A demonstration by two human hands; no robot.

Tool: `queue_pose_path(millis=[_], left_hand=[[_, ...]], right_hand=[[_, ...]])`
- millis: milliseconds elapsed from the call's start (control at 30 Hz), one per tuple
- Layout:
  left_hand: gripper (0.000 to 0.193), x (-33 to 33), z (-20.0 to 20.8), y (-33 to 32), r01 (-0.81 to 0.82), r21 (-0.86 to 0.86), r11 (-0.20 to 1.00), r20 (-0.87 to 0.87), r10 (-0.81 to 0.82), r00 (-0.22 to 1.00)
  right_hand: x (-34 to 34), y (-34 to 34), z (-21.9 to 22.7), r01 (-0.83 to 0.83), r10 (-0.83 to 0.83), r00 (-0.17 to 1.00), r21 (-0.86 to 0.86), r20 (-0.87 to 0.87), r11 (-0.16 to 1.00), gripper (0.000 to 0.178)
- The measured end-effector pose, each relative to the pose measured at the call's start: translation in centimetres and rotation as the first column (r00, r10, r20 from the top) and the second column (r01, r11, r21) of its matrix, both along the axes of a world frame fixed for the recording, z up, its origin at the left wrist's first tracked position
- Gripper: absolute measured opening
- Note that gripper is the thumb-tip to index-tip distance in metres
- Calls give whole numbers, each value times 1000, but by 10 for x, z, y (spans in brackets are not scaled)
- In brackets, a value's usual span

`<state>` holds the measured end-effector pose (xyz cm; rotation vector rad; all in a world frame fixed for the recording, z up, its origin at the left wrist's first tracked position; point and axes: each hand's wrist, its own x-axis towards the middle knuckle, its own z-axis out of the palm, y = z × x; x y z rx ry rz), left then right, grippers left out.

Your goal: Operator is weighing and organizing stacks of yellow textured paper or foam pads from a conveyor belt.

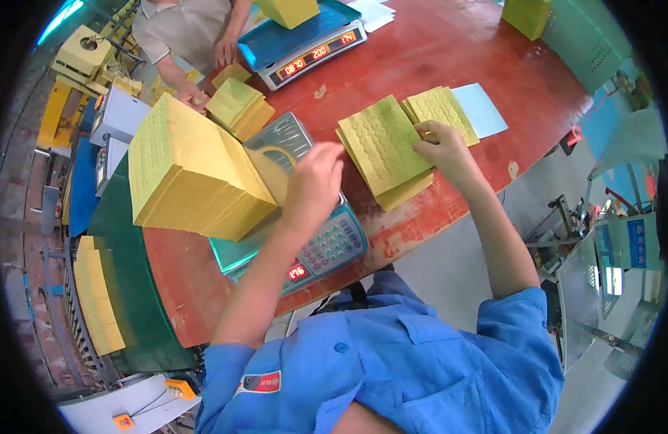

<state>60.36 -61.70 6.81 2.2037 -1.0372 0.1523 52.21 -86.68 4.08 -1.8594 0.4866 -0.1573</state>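
Observation:
My right hand (442,145) is closed in a pinch at the right edge of an embossed yellow paper stack (386,145) on the red table. Another yellow paper stack (441,108) lies partly behind it. Over the right side of a digital scale (326,246), my left hand (314,184) hangs slightly blurred, its fingers loosely bent with nothing visible in them. A tall block of yellow paper (203,173) rests tilted on that scale, left of my left hand. Some yellow paper beside the block is partly hidden by my left hand.
Across the red table (449,43), a person (185,36) has hands near small yellow paper stacks (240,107). A second scale (305,47) carries a yellow block (289,10). A pale blue sheet (480,108) lies right of the stacks; another yellow block (526,17) stands far right.

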Motion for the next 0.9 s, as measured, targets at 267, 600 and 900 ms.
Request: queue_pose_path(millis=[267, 600, 900], left_hand=[[27, 76, -25, -45, -130, 227, 965, 75, 116, 990], [25, 81, -36, -52, -173, 310, 935, -169, 233, 958], [25, 80, -32, -52, -190, 318, 929, -172, 253, 952]], right_hand=[[5, -5, -9, -65, 74, 996, -156, 58, 986, 38], [-34, -17, -35, 144, -130, 954, -33, 269, 989, 21], [-63, 19, -51, 274, -300, 895, 122, 330, 954, 20]])
